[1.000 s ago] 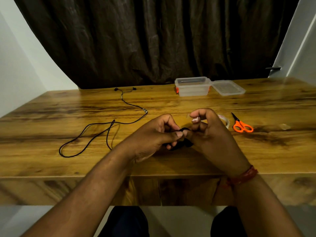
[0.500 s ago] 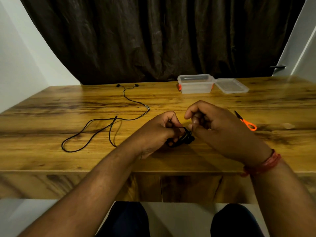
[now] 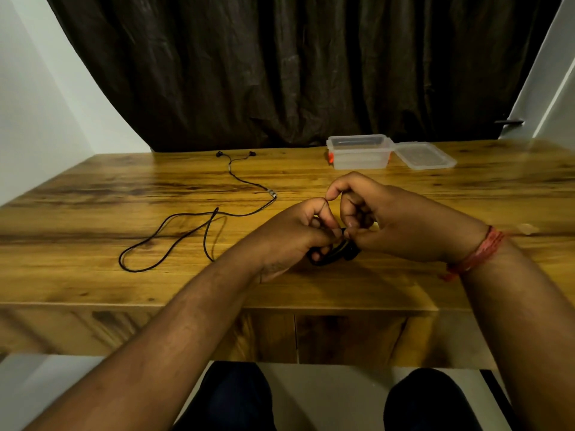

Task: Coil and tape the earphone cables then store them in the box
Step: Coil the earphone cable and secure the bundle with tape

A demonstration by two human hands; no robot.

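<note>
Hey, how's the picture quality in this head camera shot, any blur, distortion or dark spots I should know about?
Head view: wide-angle lens bows the wooden table edges and the wall lines; lighting is dim and warm, the dark curtain loses detail; both the left hand and right hand look soft, so the coiled earphone cable they pinch is hard to read; the loose earphones and clear plastic box stay fairly sharp.
</note>
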